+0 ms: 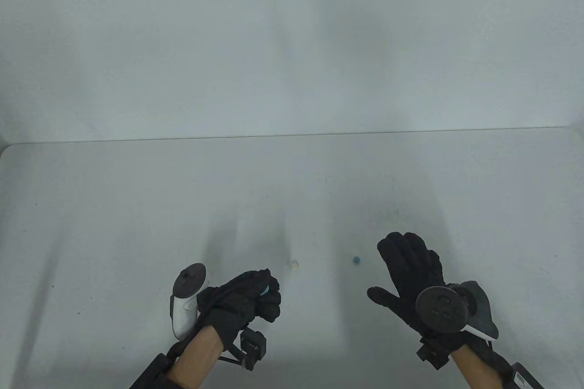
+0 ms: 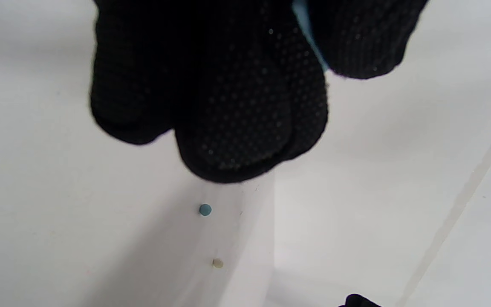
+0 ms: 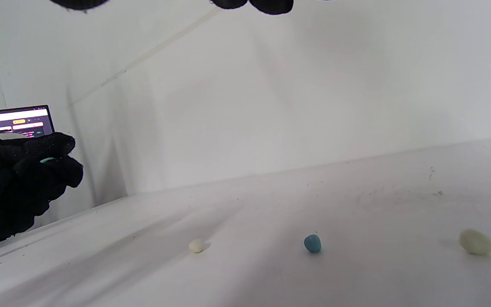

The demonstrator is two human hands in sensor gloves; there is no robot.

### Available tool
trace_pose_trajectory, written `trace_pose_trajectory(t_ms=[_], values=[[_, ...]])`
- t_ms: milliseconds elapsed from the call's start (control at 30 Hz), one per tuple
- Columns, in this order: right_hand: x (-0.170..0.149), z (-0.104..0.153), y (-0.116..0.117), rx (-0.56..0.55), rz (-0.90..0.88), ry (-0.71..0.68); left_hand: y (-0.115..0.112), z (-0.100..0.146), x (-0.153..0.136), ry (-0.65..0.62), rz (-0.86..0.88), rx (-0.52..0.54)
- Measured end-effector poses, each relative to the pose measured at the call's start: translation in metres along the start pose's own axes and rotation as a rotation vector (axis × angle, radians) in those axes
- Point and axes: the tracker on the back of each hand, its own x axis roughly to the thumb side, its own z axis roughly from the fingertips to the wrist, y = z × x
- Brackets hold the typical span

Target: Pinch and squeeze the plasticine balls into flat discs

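A light blue plasticine piece [image 1: 265,290] is pinched in the left hand [image 1: 242,300], between the thumb and the curled fingers [image 2: 245,128]. Only a thin sliver of it shows: in the left wrist view it runs as a narrow pale blue strip [image 2: 309,34] between thumb and fingers. Its outline and long axis cannot be determined, as most of it is covered by the glove.

The remaining pieces are referenced to the held piece. A cream ball [image 1: 295,264] lies on the table [image 1: 114,206], just beyond and to the right of it. A small blue ball [image 1: 356,261] lies further right, well apart from the cream one; both are roughly round, with no clear long axis. In the right wrist view a third, larger cream lump [image 3: 476,241] is seen past the blue ball, slightly elongated, its long axis roughly level across that view.

The right hand [image 1: 410,266] is held right of the blue ball, fingers straight and spread, nothing grasped; contact with the table cannot be determined.

The far table edge meets a white wall [image 1: 292,42], well beyond the held piece. Bare table surface extends left, right and beyond it. A lit screen [image 3: 13,121] is seen behind the left hand in the right wrist view.
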Motion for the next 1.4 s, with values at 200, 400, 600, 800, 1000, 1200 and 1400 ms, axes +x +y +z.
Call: trace_pose_trajectory(t_ms=[200, 400, 600, 800, 1000, 1200, 1400], values=[[-0.0001, 0.0000, -0.0002, -0.003, -0.001, -0.001, -0.0036, -0.0022, -0.0048, -0.018, 0.093, -0.121], [-0.0001, -0.0001, -0.0002, -0.002, 0.000, -0.001, 0.0006, -0.0025, -0.0066, 0.031, 0.037, -0.040], [0.0003, -0.0001, -0.0001, 0.000, -0.002, -0.004, 0.0001, -0.0020, -0.0027, 0.017, 0.013, -0.014], [0.0011, 0.0002, -0.0008, -0.005, -0.001, -0.007, 0.0001, -0.0020, -0.0029, -0.002, 0.009, 0.009], [0.0010, 0.0003, -0.0011, -0.007, -0.004, -0.007, -0.0005, -0.0042, -0.0075, -0.006, 0.097, -0.072], [0.0011, 0.0004, -0.0014, -0.009, -0.001, -0.007, 0.0009, -0.0048, -0.0065, 0.000, 0.038, -0.034], [0.0015, 0.0003, -0.0012, -0.007, 0.001, -0.012, 0.0004, -0.0018, 0.0009, 0.004, -0.074, 0.015]])
